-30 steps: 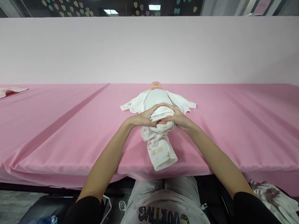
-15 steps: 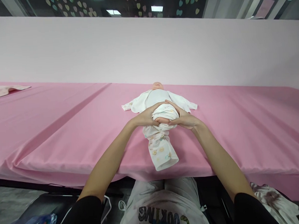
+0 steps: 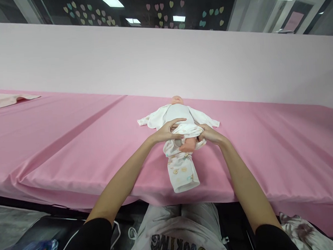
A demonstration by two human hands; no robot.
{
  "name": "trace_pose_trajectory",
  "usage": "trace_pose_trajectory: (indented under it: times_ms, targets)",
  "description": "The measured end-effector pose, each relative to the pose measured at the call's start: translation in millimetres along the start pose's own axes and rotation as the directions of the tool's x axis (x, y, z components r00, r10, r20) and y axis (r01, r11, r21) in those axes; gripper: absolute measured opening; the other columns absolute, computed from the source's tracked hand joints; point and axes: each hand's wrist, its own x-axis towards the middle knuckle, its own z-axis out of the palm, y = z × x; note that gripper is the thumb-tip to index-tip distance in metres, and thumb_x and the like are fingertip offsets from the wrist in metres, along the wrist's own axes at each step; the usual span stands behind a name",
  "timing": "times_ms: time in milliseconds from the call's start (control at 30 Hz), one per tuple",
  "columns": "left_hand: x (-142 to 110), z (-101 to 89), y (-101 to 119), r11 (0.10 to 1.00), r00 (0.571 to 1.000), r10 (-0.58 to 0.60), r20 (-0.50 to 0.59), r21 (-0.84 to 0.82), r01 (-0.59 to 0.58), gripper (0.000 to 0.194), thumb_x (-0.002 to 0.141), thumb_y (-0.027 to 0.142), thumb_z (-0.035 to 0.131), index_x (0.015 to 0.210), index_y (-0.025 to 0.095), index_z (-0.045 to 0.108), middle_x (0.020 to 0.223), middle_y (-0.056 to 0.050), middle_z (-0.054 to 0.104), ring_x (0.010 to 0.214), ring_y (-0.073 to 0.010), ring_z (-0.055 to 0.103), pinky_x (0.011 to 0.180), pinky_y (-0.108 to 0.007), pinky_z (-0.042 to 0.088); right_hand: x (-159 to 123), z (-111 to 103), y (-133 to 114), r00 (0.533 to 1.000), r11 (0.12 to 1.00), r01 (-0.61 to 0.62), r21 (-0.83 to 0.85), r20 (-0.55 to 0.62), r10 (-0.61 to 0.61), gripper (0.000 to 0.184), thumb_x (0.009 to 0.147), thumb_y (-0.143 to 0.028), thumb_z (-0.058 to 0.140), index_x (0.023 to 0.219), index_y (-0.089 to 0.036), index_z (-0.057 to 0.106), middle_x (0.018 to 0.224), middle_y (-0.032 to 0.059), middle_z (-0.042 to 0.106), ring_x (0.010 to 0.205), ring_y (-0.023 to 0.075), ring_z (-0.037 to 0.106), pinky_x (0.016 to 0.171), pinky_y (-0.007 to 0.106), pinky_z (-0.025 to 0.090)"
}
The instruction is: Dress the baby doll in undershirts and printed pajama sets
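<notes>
A baby doll (image 3: 178, 112) lies on its back on the pink table cover (image 3: 74, 142), head away from me, in a white garment with open sleeves. My left hand (image 3: 166, 131) and my right hand (image 3: 209, 134) both grip the bunched white patterned cloth (image 3: 186, 131) at the doll's hips. A bare doll leg (image 3: 189, 145) shows under the bunched fabric. The rest of the patterned cloth (image 3: 182, 173) trails toward the table's front edge.
A pale pink wall panel (image 3: 164, 63) runs behind the table. A folded pink cloth (image 3: 7, 99) lies at the far left. A crumpled stained cloth (image 3: 304, 233) sits at the lower right and a colourful item (image 3: 39, 249) at the lower left, below the table edge.
The bunched cloth has been drawn up toward the doll's waist, which uncovers a bare leg. My hands have shifted slightly away from me with it.
</notes>
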Motion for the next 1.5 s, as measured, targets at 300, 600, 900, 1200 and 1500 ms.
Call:
trace_pose_trajectory:
  times_ms: [300,600,900,1200,1500]
  targets:
    - [0,-25.2,-18,0.974,0.974,-0.211,0.082,0.099,0.203,0.032,0.075,0.049,0.061,0.083,0.019,0.066,0.053,0.004,0.035,0.049,-0.0097,0.031,0.049,-0.025,0.023,-4,-32,23,0.991,0.964,-0.065,0.258,0.132,0.031,0.038,0.072,-0.045,0.069,0.098,-0.018,0.066,0.105,0.0074,0.065,0.095,0.0204,0.059,0.079,0.029,0.047]
    - [8,-13.8,-40,0.989,0.955,-0.105,-0.277,0.075,0.130,0.049,0.068,0.018,0.060,0.116,0.021,0.050,0.070,0.004,0.046,0.061,-0.0109,0.044,0.058,-0.023,0.037,31,-6,39,0.907,0.987,0.147,-0.058,-0.390,-0.158,0.042,0.062,-0.030,0.072,0.101,-0.019,0.062,0.100,0.0051,0.064,0.094,0.0209,0.058,0.083,0.035,0.047]
    - [14,3.8,-51,0.953,0.874,0.084,-0.478,0.294,0.070,0.030,0.073,0.018,0.054,0.103,0.017,0.057,0.098,-0.002,0.062,0.083,-0.0158,0.055,0.077,-0.027,0.041,-35,38,-21,0.890,0.827,0.422,-0.371,-0.005,-0.456,0.014,0.081,-0.031,0.057,0.087,-0.021,0.066,0.086,0.0037,0.066,0.081,0.0186,0.060,0.077,0.034,0.047]
    - [18,-3.1,-50,0.968,0.876,0.012,-0.483,0.224,0.110,0.022,0.084,0.027,0.047,0.103,0.019,0.057,0.101,-0.004,0.063,0.089,-0.0192,0.054,0.083,-0.029,0.038,-82,43,18,0.877,0.567,0.401,-0.719,0.123,-0.465,0.017,0.089,-0.032,0.050,0.083,-0.021,0.062,0.077,0.0071,0.063,0.078,0.0227,0.055,0.078,0.037,0.041]
    - [37,-4.9,-45,0.992,0.899,-0.025,-0.437,0.100,0.076,0.032,0.068,0.028,0.065,0.099,0.018,0.063,0.072,0.002,0.053,0.069,-0.0137,0.048,0.070,-0.026,0.037,10,24,-21,0.861,0.706,0.129,-0.696,-0.275,-0.428,0.021,0.088,-0.025,0.047,0.095,-0.018,0.065,0.085,0.0064,0.067,0.080,0.0206,0.061,0.076,0.031,0.041]
